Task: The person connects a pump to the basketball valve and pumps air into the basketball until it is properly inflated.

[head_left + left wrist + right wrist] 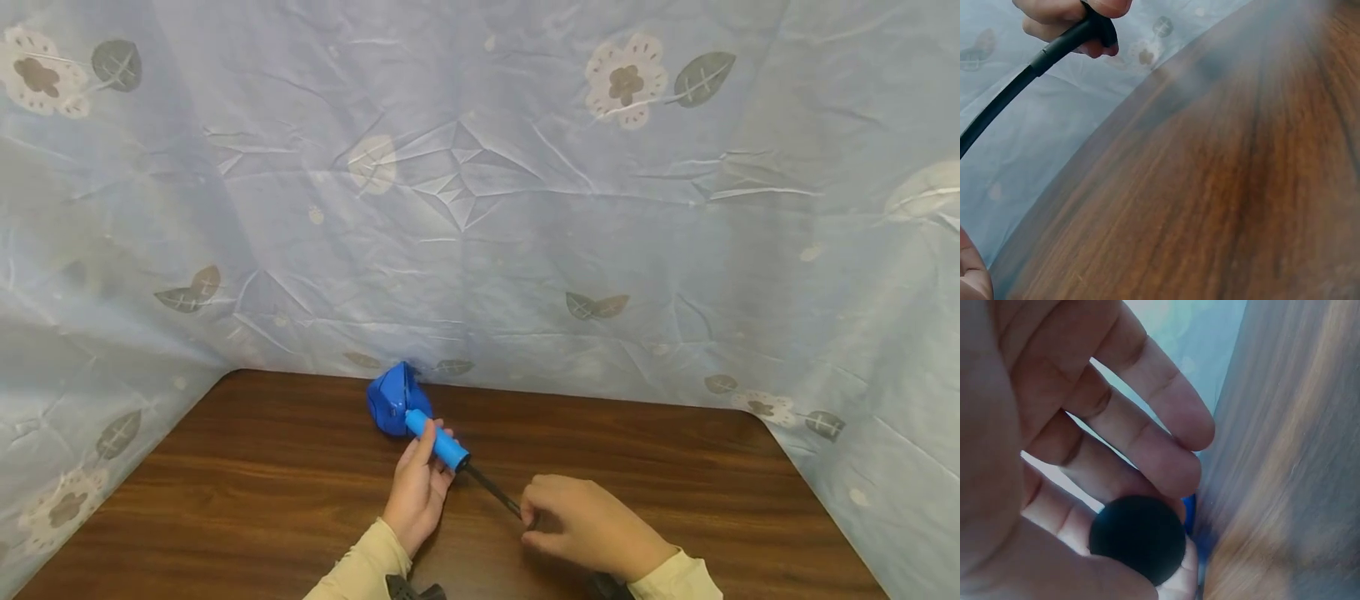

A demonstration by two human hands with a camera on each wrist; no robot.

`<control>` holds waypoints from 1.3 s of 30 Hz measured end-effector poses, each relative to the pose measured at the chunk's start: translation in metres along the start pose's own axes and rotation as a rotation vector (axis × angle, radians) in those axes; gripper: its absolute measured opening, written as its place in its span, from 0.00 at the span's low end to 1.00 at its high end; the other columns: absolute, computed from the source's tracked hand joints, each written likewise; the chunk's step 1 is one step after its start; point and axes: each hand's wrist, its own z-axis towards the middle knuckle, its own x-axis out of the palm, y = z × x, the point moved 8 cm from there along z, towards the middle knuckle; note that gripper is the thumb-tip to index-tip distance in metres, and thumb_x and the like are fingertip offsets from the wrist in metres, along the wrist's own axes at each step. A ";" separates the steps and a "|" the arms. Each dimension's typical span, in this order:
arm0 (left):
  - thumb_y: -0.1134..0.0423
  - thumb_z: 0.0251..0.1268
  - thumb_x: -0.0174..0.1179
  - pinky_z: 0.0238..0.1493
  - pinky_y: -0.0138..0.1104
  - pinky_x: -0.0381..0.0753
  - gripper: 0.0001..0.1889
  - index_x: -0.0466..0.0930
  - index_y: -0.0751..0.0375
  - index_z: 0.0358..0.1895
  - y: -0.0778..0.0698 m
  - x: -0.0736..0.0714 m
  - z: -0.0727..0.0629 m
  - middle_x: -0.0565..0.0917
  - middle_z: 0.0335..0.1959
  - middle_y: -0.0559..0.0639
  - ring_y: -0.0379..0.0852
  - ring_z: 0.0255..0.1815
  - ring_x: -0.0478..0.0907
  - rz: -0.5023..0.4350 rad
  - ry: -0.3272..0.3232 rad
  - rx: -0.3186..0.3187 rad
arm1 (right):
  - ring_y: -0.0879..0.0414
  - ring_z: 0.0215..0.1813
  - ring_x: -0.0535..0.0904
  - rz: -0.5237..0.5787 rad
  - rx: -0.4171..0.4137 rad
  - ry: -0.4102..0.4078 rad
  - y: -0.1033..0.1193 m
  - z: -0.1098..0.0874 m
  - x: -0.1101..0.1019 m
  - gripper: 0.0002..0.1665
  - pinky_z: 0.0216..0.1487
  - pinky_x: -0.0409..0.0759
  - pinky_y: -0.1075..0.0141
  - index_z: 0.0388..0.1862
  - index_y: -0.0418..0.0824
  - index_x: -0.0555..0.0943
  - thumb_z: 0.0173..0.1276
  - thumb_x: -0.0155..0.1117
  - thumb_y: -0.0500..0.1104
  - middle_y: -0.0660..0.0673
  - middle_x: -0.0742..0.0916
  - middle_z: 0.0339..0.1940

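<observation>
In the head view a blue, dented, slack ball [388,406] sits near the table's back edge. A hand pump with a bright blue barrel [442,444] meets it at one end. My left hand [417,500] holds the barrel, thumb along its upper side and fingers beneath. From the barrel a dark rod [491,490] slants toward my right hand [581,523], whose curled fingers grip the pump's black T-shaped handle [1105,31], visible in the left wrist view. The handle's round end [1138,540] shows between thumb and fingers in the right wrist view.
Beneath the hands lies a dark brown wood-grain table [262,483] with rounded back corners. A pale grey-blue curtain [480,250] with flowers and leaves hangs behind it and along both sides.
</observation>
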 end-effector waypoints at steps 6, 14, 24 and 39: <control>0.36 0.78 0.52 0.59 0.33 0.77 0.39 0.61 0.64 0.75 0.006 0.002 -0.001 0.70 0.63 0.53 0.47 0.62 0.72 -0.004 0.003 -0.031 | 0.68 0.33 0.74 -0.013 -0.006 0.008 -0.005 -0.003 0.001 0.15 0.36 0.78 0.76 0.36 0.55 0.77 0.64 0.79 0.45 0.62 0.80 0.35; 0.47 0.80 0.56 0.59 0.33 0.80 0.30 0.63 0.65 0.72 0.010 0.010 -0.008 0.78 0.54 0.47 0.43 0.58 0.77 -0.003 0.002 -0.043 | 0.68 0.33 0.74 -0.010 0.004 0.036 -0.009 -0.002 0.002 0.13 0.36 0.77 0.75 0.35 0.56 0.78 0.65 0.78 0.47 0.62 0.80 0.33; 0.45 0.82 0.52 0.72 0.48 0.73 0.35 0.57 0.71 0.74 0.027 0.038 -0.033 0.78 0.64 0.60 0.54 0.69 0.76 0.119 0.021 -0.073 | 0.69 0.36 0.73 -0.034 0.056 -0.014 -0.014 0.000 -0.003 0.14 0.39 0.80 0.73 0.36 0.55 0.78 0.64 0.78 0.46 0.61 0.80 0.34; 0.45 0.80 0.56 0.66 0.44 0.80 0.33 0.63 0.70 0.70 0.032 0.050 -0.044 0.80 0.60 0.57 0.50 0.63 0.79 0.141 0.069 -0.102 | 0.66 0.33 0.76 -0.030 0.063 -0.100 -0.010 0.005 -0.009 0.15 0.37 0.80 0.74 0.35 0.53 0.79 0.62 0.81 0.46 0.61 0.82 0.31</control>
